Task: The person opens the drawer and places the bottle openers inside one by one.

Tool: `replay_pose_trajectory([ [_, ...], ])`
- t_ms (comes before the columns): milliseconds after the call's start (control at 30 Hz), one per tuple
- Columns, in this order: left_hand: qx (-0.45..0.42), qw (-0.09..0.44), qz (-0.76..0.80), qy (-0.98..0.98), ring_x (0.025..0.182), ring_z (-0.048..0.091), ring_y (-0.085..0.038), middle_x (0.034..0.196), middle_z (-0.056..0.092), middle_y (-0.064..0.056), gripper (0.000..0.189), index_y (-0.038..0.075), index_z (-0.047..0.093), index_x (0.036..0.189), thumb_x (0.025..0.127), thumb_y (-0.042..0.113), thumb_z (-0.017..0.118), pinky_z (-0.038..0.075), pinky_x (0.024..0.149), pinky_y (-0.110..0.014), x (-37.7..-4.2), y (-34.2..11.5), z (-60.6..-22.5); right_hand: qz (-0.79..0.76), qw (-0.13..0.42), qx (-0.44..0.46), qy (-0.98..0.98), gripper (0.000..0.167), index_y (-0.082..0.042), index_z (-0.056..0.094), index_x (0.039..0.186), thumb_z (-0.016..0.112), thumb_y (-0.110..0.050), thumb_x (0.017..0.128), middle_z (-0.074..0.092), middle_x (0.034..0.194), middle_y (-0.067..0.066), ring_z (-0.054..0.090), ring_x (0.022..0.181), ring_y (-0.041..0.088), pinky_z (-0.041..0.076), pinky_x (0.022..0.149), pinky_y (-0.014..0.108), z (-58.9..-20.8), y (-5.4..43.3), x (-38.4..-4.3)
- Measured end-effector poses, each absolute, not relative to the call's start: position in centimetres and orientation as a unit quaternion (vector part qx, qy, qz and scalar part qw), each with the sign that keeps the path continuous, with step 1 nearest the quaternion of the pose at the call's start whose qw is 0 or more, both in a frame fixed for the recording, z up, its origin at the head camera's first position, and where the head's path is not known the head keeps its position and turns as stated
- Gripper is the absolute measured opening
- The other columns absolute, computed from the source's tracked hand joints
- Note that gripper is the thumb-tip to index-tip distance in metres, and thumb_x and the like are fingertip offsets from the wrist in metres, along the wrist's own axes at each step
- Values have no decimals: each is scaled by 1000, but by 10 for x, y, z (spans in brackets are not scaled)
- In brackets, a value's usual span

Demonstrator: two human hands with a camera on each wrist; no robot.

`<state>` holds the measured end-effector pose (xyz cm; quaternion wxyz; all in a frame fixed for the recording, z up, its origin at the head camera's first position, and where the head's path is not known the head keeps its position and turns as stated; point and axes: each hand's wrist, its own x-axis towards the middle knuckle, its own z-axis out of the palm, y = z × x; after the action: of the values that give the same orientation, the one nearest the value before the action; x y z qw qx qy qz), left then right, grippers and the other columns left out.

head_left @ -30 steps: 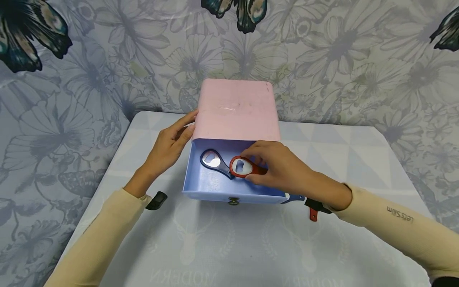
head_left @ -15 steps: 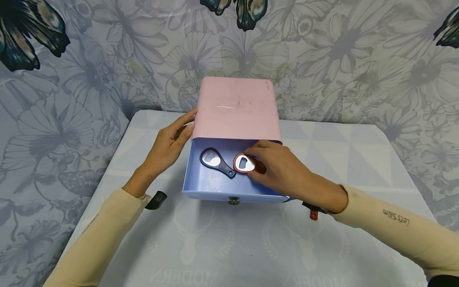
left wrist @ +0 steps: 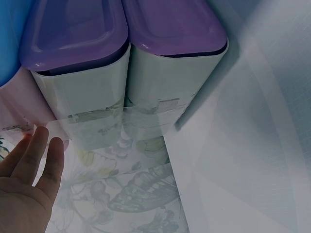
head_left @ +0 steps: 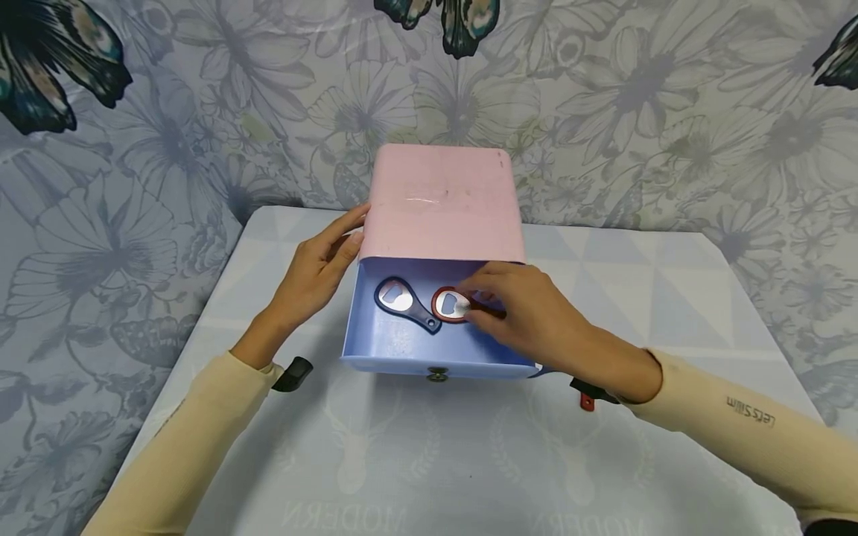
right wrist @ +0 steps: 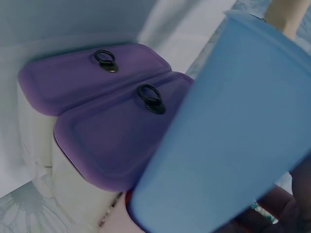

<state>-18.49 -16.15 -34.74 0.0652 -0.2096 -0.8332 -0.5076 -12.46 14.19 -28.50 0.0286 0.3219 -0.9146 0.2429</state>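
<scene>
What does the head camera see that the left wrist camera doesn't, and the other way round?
Only the head view: the right hand pinching a red bottle opener, and a dark blue bottle opener lying in the blue drawer.

Only the left wrist view: two purple drawers in pale cases.

Both: the left hand, the pink box, the blue drawer and the table.

Head: soft, even light; I get fair sharpness | soft shadow over the table (head_left: pixel 429 447), darker left of the blue drawer (head_left: pixel 395 342) | bright glints on the blue opener (head_left: pixel 414 307) and red opener (head_left: pixel 460 307) | left wrist: dim, bluish, my left hand (left wrist: pixel 24 194) shaded | right wrist: murky, drawer wall slightly blurred, my right hand (right wrist: pixel 297 213) very dark
</scene>
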Motion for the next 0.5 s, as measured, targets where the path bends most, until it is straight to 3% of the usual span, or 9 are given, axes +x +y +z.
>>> replay_pose_trajectory([
  [300, -209, 67, -505, -835, 131, 57, -26, 152, 49, -1, 47, 41, 40, 152, 108, 28, 48, 45, 109, -50, -185, -162, -347, 334, 88, 365, -865, 22, -16, 78, 104, 80, -7, 84, 73, 91, -12, 63, 81, 1, 52, 70, 21, -271, 155, -104],
  [500, -207, 67, -504, -836, 131, 58, -26, 152, 50, -2, 47, 41, 40, 152, 108, 29, 48, 45, 108, -51, -185, -161, -347, 369, 88, 403, -833, 26, -18, 76, 104, 81, -5, 82, 73, 97, -12, 65, 85, 3, 52, 76, 19, -264, 154, -79],
])
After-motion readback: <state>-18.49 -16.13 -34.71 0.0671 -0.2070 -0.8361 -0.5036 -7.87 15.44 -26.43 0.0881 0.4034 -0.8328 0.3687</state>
